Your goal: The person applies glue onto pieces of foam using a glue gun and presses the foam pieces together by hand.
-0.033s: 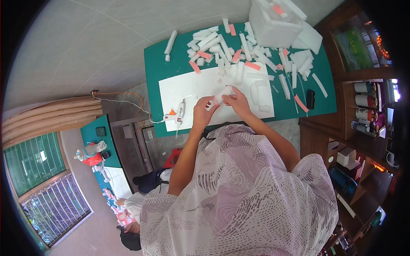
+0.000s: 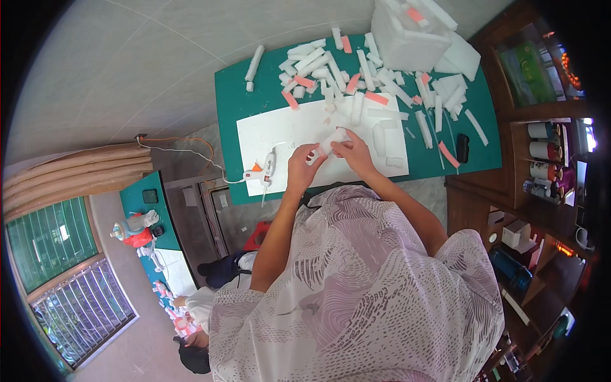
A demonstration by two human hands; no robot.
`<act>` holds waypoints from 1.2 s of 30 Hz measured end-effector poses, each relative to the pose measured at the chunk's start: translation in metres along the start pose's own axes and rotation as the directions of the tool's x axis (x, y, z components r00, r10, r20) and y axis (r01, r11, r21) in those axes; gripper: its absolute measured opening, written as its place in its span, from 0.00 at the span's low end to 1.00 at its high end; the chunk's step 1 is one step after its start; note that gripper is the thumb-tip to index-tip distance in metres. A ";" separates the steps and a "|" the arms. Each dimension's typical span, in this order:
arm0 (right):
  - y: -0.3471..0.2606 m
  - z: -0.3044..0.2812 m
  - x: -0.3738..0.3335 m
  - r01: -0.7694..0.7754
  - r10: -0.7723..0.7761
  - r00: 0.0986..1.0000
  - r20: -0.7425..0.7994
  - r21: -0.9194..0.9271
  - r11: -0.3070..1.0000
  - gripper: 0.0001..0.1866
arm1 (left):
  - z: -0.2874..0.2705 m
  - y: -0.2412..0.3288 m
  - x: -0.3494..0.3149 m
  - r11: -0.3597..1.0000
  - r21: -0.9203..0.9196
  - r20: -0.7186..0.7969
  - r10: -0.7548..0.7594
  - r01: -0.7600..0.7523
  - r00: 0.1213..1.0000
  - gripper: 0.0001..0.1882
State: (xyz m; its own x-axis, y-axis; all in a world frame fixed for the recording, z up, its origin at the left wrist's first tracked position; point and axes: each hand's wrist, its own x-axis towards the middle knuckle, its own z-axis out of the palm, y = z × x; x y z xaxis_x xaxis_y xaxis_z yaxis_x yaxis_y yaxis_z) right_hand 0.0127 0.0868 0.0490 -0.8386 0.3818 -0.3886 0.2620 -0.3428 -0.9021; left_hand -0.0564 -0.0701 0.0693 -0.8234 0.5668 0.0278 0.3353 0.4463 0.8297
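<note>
A white foam piece (image 2: 331, 141) is held between both hands over the white board (image 2: 258, 136). My left hand (image 2: 303, 165) pinches its lower left end, with a little pink showing by the fingertips. Closed on its right side is my right hand (image 2: 354, 153), thumb and fingers pressed against it. A white glue gun (image 2: 261, 172) with an orange trigger lies on the board to the left of my hands, its cord running off left. To the right of my right hand, some white foam strips (image 2: 393, 146) rest on the board.
A heap of white foam pieces (image 2: 312, 60) and pink strips (image 2: 377, 98) covers the back of the green table (image 2: 232, 86). A white foam box (image 2: 407, 41) stands far right. A black object (image 2: 463, 148) lies near the right edge. Another person (image 2: 198, 312) is at a table on the left.
</note>
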 end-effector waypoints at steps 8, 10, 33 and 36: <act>0.001 -0.001 0.002 0.109 -0.121 0.993 -0.010 -0.360 0.927 0.31 | 0.001 -0.004 -0.002 0.999 -0.033 -0.012 0.009 -0.009 1.000 0.20; 0.000 -0.001 0.001 0.108 -0.121 0.993 -0.013 -0.375 0.921 0.31 | 0.001 -0.002 -0.002 0.999 -0.044 -0.014 0.007 -0.007 1.000 0.20; 0.014 -0.033 0.030 0.074 -0.095 0.995 -0.034 -0.396 0.915 0.18 | 0.000 -0.009 -0.006 0.994 -0.107 -0.046 -0.043 0.038 0.998 0.22; 0.040 -0.044 0.046 0.371 -0.303 0.929 0.215 -0.581 0.724 0.31 | 0.001 -0.010 -0.006 0.991 -0.124 -0.053 -0.047 0.040 0.998 0.19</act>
State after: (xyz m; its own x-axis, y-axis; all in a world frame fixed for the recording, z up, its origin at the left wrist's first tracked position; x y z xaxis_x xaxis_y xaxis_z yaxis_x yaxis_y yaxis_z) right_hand 0.0058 0.1284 -0.0130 -0.9605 0.2741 -0.0474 0.1566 0.3921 -0.9065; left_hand -0.0549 -0.0774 0.0607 -0.8612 0.5079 0.0182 0.2425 0.3791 0.8930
